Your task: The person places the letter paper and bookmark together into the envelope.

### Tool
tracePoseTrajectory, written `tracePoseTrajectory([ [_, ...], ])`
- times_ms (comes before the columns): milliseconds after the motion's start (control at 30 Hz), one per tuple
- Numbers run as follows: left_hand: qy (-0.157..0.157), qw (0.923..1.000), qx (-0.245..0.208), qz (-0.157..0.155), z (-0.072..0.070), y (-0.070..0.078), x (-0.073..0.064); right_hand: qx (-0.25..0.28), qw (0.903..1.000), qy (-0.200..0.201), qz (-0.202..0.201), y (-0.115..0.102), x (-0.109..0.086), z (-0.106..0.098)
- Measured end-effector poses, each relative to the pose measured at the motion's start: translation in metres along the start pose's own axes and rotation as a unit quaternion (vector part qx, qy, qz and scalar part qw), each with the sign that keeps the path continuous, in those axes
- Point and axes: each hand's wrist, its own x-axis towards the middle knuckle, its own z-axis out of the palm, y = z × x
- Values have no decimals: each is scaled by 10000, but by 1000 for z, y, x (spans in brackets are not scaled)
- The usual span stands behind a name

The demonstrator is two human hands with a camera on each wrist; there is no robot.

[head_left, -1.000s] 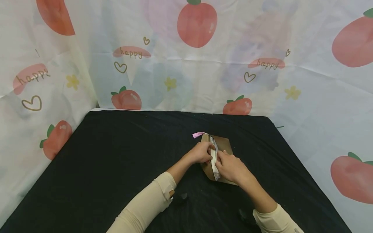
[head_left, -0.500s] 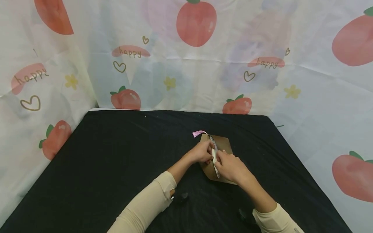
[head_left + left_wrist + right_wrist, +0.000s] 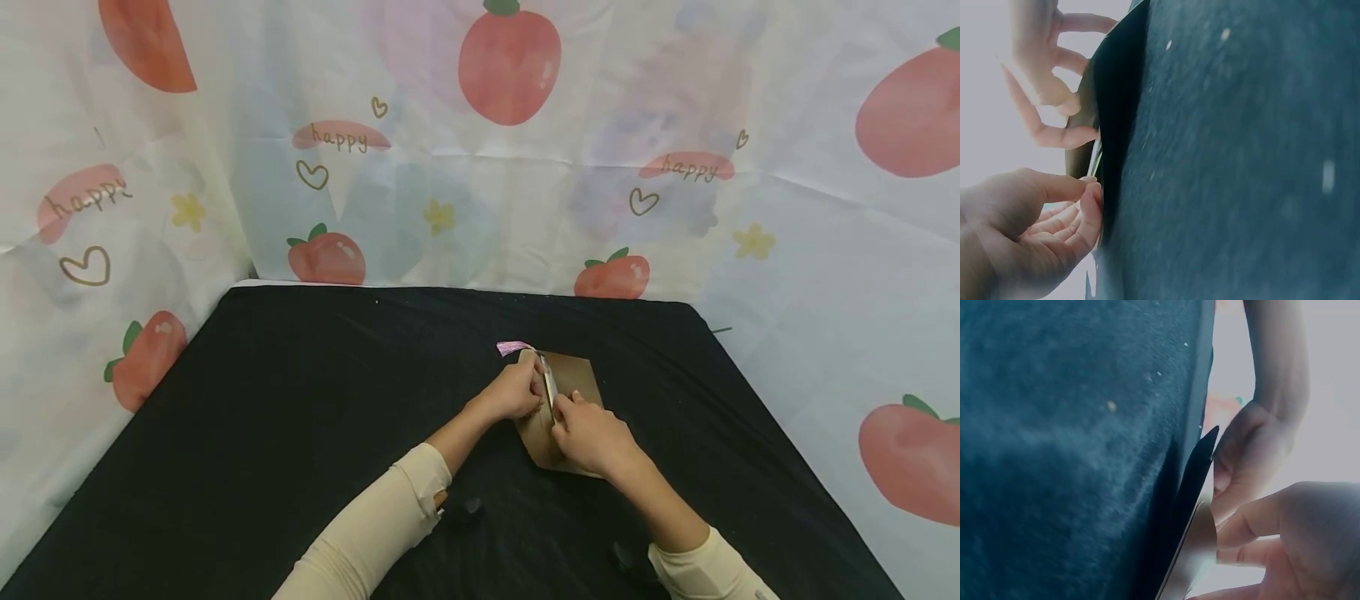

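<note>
A brown kraft-paper envelope (image 3: 572, 375) lies on the black cloth with its flap spread toward the left. Along its mouth a narrow white strip of a bookmark (image 3: 550, 383) shows, the rest hidden inside. A pink tassel (image 3: 513, 347) sticks out at the far end. My left hand (image 3: 515, 390) is over the flap; in the left wrist view its thumb and index finger (image 3: 1060, 186) pinch at the white strip. My right hand (image 3: 592, 429) pinches the envelope's mouth edge, thumb and forefinger at the strip. In the right wrist view its fingers (image 3: 1241, 528) touch the envelope (image 3: 1194, 550).
Black cloth (image 3: 337, 400) covers the table. Dark small objects (image 3: 471, 507) sit by the wrists. A white curtain (image 3: 510, 200) printed with peaches and "happy" stands behind and at both sides.
The bookmark has slid deeper into the envelope, so its visible strip is narrower and shorter. My left fingers have shifted slightly left and away; the right hand stays nearly in place.
</note>
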Motion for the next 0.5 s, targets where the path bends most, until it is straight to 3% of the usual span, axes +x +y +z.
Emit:
tracePoseTrajectory([
  [267, 176, 9990, 404, 110, -28, -14, -10, -465, 9989, -78, 57, -4, -1, 3],
  [400, 203, 9977, 625, 138, -50, -25, -27, -458, 9988, -120, 81, -6, -4, 3],
  [500, -82, 9961, 851, 206, -72, -31, -43, -497, 9986, -177, 80, -2, -8, 5],
])
